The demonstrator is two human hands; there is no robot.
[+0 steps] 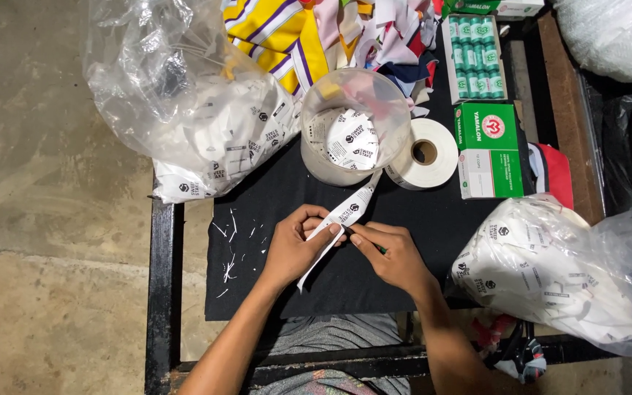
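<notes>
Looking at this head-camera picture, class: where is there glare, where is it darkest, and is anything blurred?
Head view: glare streaks the clear plastic bag at upper left; the right edge beside the table falls into deep shadow; both hands, left hand and right hand, and the white label strip stay sharp, with no motion blur.

You are working with two hands, your left hand (295, 247) and your right hand (393, 256), both pinching one white label strip (339, 223) just below the one clear plastic tub (355, 126). Two clear bags of white labels are lying around that tub, one bag (192, 102) to its left and one bag (557, 271) to its lower right. One white tape roll (426, 153) is sitting right of the tub, with one green box (488, 151) and one open box of green spools (474, 58) beyond it.
</notes>
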